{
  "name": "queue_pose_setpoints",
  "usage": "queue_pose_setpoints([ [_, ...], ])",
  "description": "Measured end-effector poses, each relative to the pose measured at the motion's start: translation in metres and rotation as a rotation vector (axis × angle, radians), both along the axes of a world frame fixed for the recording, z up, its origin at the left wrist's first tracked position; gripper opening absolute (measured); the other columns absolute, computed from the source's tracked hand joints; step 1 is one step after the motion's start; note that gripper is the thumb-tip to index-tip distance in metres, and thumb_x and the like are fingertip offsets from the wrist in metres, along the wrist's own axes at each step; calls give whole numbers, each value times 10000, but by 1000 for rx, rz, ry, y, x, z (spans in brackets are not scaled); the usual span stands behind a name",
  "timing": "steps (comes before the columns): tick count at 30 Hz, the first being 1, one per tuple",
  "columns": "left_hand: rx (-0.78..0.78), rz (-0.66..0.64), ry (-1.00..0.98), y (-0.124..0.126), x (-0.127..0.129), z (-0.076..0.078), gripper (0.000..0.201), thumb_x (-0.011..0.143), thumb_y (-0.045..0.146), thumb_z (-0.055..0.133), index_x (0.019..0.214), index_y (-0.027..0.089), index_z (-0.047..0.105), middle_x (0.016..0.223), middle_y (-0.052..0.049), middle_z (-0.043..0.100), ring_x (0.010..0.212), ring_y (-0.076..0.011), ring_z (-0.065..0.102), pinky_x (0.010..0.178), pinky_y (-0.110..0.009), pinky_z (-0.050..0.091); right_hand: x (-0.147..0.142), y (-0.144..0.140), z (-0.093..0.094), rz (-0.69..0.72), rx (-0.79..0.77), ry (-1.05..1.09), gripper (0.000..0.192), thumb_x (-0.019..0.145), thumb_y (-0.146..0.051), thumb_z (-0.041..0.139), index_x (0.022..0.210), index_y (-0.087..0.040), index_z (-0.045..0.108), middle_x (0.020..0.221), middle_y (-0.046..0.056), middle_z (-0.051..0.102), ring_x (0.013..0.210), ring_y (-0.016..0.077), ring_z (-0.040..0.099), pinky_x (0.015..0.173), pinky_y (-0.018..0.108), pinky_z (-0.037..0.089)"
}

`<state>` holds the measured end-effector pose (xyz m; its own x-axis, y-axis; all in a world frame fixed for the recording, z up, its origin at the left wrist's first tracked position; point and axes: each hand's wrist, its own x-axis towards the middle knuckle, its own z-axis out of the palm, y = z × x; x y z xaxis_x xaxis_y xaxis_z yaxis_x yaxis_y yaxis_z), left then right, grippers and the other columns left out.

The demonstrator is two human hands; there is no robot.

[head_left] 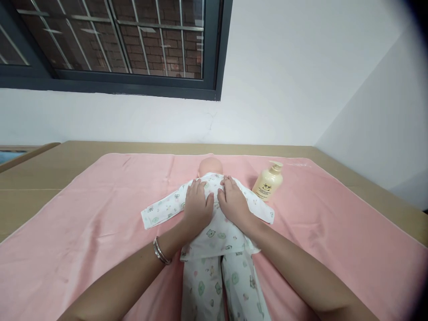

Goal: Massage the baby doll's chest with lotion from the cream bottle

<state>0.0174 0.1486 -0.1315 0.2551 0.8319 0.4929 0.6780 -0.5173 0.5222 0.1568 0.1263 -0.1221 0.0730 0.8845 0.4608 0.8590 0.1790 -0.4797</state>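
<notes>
On the pink towel: a baby doll (211,168) lies flat, head toward 12 o'clock, legs running toward 6 o'clock and off the bottom edge.
Doll outfit: white top and trousers (217,249) with little green bear prints, soft cotton look, both sleeves spread out to 9 and 3 o'clock.
Bottle: cream-yellow pump bottle (268,182) at about 2 o'clock from the doll, just beside the sleeve end, pump on top; opaque, so can't tell what's inside or how full.
Left hand (197,206): palm down on the doll's upper body, fingers straight and close together, pressing flat, not gripping anything.
Right hand (234,203): same deal, flat on the doll's upper body right next to the left one, fingers stretched toward the doll's neck, nothing pinched or held.
Hands together: thumbs nearly touching in the middle of the top.
Bracelet (161,251): shiny silver bangle on the left wrist.
Towel (83,223): pink, fuzzy terry texture, a few shallow creases, spread over a tan table (40,174).
Behind: white wall, dark-framed window (113,44) at 11 o'clock with metal bars and brick beyond.
</notes>
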Motion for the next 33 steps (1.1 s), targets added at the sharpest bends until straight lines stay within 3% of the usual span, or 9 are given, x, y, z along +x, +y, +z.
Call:
queue_pose_setpoints([
  [14, -42, 23, -60, 1, 1, -4, 401, 872, 281, 422, 1236, 116, 447, 1407, -192, 408, 1360, -322, 313, 1106, -555, 271, 1, 1, -3, 17, -40, -10, 417, 907, -246, 337, 1268, -86, 472, 1385, 178, 447, 1365, 278, 295, 1102, 468, 301],
  [22, -6, 54, 13, 6, 0, -4, 432, 848, 280, 451, 1233, 84, 449, 1378, -224, 430, 1331, -343, 351, 1068, -559, 329, 2, 0, 1, 35, -59, -72, 386, 919, -229, 322, 1244, -106, 490, 1422, 187, 401, 1375, 284, 279, 1098, 460, 296],
  [26, 28, 56, 78, 9, 1, -5, 451, 837, 285, 470, 1237, 78, 464, 1372, -226, 450, 1334, -349, 350, 1093, -564, 282, 7, 1, 5, 69, -81, -129, 388, 918, -210, 328, 1260, -140, 497, 1453, 165, 367, 1386, 270, 261, 1104, 459, 276],
  [33, 54, 39, 75, 10, 0, -7, 452, 842, 275, 468, 1276, 149, 474, 1399, -183, 447, 1342, -344, 348, 1088, -575, 274, 8, 3, 3, 82, -81, -188, 431, 923, -195, 317, 1327, -152, 461, 1444, 152, 390, 1382, 262, 273, 1104, 461, 272],
])
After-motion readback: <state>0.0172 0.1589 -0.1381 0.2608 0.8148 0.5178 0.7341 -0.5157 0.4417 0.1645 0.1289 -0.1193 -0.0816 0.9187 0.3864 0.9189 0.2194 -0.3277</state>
